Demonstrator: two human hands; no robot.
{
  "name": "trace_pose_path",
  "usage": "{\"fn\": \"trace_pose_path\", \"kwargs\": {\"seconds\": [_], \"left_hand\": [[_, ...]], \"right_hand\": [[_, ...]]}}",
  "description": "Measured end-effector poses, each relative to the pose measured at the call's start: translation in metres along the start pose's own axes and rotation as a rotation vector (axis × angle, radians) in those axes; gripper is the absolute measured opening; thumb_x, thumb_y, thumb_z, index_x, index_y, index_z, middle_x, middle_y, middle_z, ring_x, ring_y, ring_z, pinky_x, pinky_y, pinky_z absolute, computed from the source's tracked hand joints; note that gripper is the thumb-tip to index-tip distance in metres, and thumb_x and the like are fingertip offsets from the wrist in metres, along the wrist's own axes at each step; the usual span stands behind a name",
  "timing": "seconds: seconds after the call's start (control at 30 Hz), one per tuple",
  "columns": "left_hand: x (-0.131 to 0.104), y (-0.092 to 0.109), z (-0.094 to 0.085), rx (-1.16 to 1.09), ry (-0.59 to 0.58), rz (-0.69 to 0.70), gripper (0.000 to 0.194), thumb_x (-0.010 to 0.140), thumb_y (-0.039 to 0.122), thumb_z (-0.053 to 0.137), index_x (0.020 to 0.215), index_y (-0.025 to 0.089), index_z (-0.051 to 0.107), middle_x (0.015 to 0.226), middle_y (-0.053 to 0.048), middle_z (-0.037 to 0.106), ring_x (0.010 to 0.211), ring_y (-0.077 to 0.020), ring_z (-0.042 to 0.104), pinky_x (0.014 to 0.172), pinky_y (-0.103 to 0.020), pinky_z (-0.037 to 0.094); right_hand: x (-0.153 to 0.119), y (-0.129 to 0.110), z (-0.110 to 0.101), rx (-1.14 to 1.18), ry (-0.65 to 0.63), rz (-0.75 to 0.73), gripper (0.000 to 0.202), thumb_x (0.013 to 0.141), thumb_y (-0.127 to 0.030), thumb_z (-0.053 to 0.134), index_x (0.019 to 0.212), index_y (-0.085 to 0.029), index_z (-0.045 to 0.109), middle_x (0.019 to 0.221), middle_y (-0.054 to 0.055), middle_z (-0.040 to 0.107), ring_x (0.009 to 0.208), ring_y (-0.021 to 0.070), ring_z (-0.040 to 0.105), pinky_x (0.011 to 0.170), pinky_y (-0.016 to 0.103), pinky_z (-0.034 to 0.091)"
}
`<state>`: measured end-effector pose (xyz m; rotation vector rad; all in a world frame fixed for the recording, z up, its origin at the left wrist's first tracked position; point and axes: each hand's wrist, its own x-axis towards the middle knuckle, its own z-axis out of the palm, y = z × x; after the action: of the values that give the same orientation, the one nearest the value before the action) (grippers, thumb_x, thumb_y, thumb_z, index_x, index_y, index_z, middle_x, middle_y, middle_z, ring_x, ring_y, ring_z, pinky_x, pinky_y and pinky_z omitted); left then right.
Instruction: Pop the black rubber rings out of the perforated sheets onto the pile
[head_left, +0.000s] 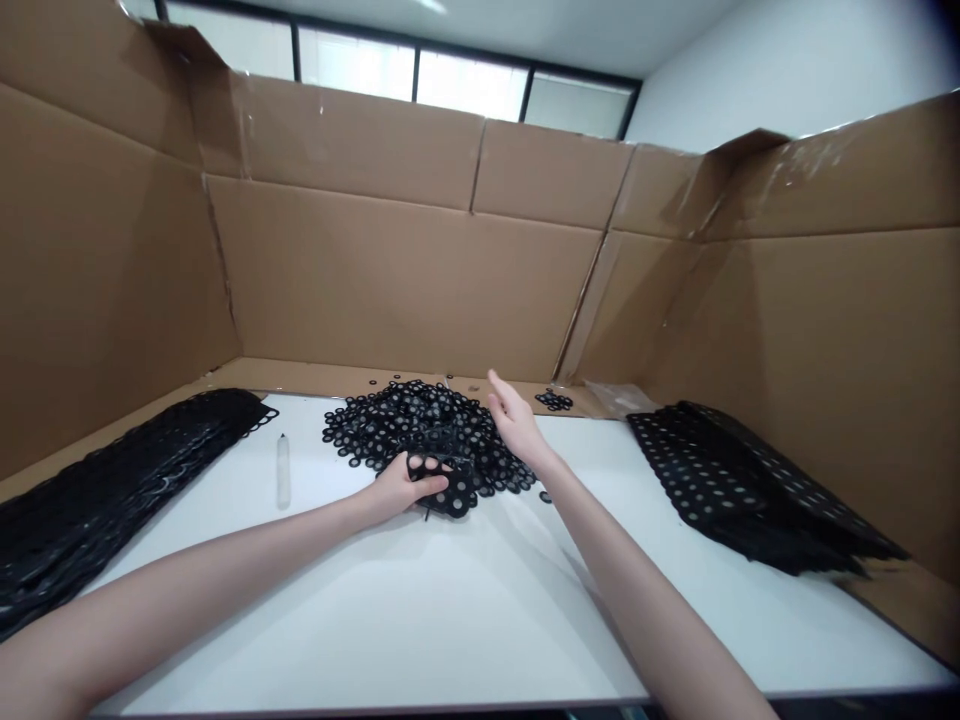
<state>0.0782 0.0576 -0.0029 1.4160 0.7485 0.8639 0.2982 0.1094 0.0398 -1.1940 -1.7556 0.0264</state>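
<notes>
My left hand (405,487) grips a small black perforated sheet (459,492), thumb on top, at the near edge of a heap of black rings (420,415). Round holes run through the sheet, and its outline is scalloped. Over the right side of the heap is my right hand (516,420), fingers stretched out and thumb apart, with nothing seen in it. Its far side is hidden from me. One loose ring (546,497) lies near my right wrist.
Long stacks of black perforated sheets lie at left (150,465) and right (720,480). A clear tube with a dark tip (283,470) lies left of the heap. A small ring cluster (553,400) sits behind. Cardboard walls (405,270) surround the white table (420,620).
</notes>
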Motion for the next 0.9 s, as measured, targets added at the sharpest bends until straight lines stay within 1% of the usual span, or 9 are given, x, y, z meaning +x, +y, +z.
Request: {"fn": "trace_pose_path", "kwargs": {"seconds": [0.07, 0.17, 0.27, 0.37, 0.47, 0.6, 0.73, 0.83, 0.9], "left_hand": [[0.000, -0.001, 0.000, 0.019, 0.007, 0.002, 0.039, 0.061, 0.039, 0.074, 0.087, 0.011, 0.065, 0.077, -0.006, 0.066, 0.067, -0.0156, 0.061, 0.046, -0.019, 0.043], [0.003, -0.005, -0.002, 0.072, -0.001, 0.001, 0.043, 0.063, 0.042, 0.072, 0.091, 0.011, 0.065, 0.073, -0.006, 0.065, 0.059, -0.0139, 0.058, 0.039, -0.017, 0.037], [0.006, -0.010, -0.005, 0.088, -0.024, 0.029, 0.044, 0.067, 0.044, 0.069, 0.095, 0.011, 0.064, 0.068, -0.004, 0.062, 0.051, -0.0110, 0.053, 0.037, -0.017, 0.034], [0.008, -0.013, -0.007, 0.062, -0.060, 0.070, 0.038, 0.066, 0.042, 0.070, 0.084, 0.010, 0.064, 0.061, -0.001, 0.058, 0.046, -0.0083, 0.048, 0.038, -0.018, 0.035], [0.009, -0.011, -0.009, 0.042, -0.087, 0.081, 0.034, 0.063, 0.039, 0.074, 0.077, 0.009, 0.063, 0.062, -0.001, 0.059, 0.046, -0.0076, 0.048, 0.043, -0.020, 0.039], [0.010, -0.008, -0.011, 0.023, -0.137, 0.100, 0.032, 0.068, 0.039, 0.069, 0.077, 0.009, 0.064, 0.079, -0.009, 0.068, 0.050, -0.0080, 0.052, 0.050, -0.021, 0.040], [0.010, -0.008, -0.011, 0.060, -0.119, 0.117, 0.038, 0.075, 0.045, 0.061, 0.065, 0.008, 0.063, 0.073, -0.011, 0.069, 0.049, -0.0085, 0.053, 0.049, -0.021, 0.036], [0.012, -0.008, -0.012, 0.034, -0.130, 0.094, 0.044, 0.077, 0.050, 0.057, 0.064, 0.007, 0.063, 0.069, -0.012, 0.069, 0.046, -0.0093, 0.054, 0.047, -0.021, 0.036], [0.013, -0.009, -0.012, -0.018, -0.150, 0.065, 0.050, 0.078, 0.054, 0.053, 0.066, 0.006, 0.062, 0.070, -0.014, 0.069, 0.045, -0.0106, 0.055, 0.045, -0.022, 0.036]], "right_hand": [[-0.005, 0.000, 0.002, -0.002, -0.055, 0.007, 0.047, 0.088, -0.047, 0.036, 0.117, -0.017, 0.058, 0.125, 0.012, 0.055, 0.119, 0.0225, 0.048, 0.102, 0.041, 0.035], [-0.016, -0.007, -0.008, 0.055, -0.070, 0.046, 0.042, 0.090, -0.044, 0.035, 0.103, -0.017, 0.065, 0.105, 0.010, 0.066, 0.101, 0.0210, 0.059, 0.091, 0.037, 0.044], [-0.029, -0.023, -0.011, 0.122, -0.260, -0.014, 0.035, 0.089, -0.041, 0.041, 0.095, -0.019, 0.067, 0.095, 0.007, 0.069, 0.089, 0.0184, 0.063, 0.082, 0.032, 0.047], [-0.038, -0.041, 0.000, 0.111, -0.420, -0.148, 0.023, 0.082, -0.036, 0.053, 0.089, -0.021, 0.069, 0.088, 0.004, 0.070, 0.082, 0.0176, 0.063, 0.076, 0.029, 0.047], [-0.041, -0.048, 0.009, 0.086, -0.339, -0.172, 0.014, 0.078, -0.029, 0.059, 0.076, -0.020, 0.069, 0.076, 0.003, 0.070, 0.071, 0.0167, 0.062, 0.070, 0.028, 0.046], [-0.037, -0.039, 0.004, 0.107, -0.140, 0.002, 0.018, 0.079, -0.030, 0.055, 0.070, -0.018, 0.065, 0.072, 0.003, 0.068, 0.068, 0.0168, 0.060, 0.068, 0.027, 0.045], [-0.037, -0.031, 0.002, 0.052, -0.236, 0.018, 0.024, 0.082, -0.034, 0.051, 0.071, -0.018, 0.064, 0.072, 0.002, 0.066, 0.067, 0.0152, 0.057, 0.064, 0.025, 0.041], [-0.039, -0.031, 0.006, -0.018, -0.348, -0.043, 0.034, 0.084, -0.034, 0.046, 0.058, -0.017, 0.058, 0.058, -0.001, 0.058, 0.056, 0.0119, 0.049, 0.056, 0.023, 0.035], [-0.039, -0.032, 0.006, -0.022, -0.368, -0.042, 0.038, 0.085, -0.034, 0.044, 0.053, -0.017, 0.053, 0.052, -0.002, 0.052, 0.053, 0.0110, 0.045, 0.053, 0.023, 0.032]]}}
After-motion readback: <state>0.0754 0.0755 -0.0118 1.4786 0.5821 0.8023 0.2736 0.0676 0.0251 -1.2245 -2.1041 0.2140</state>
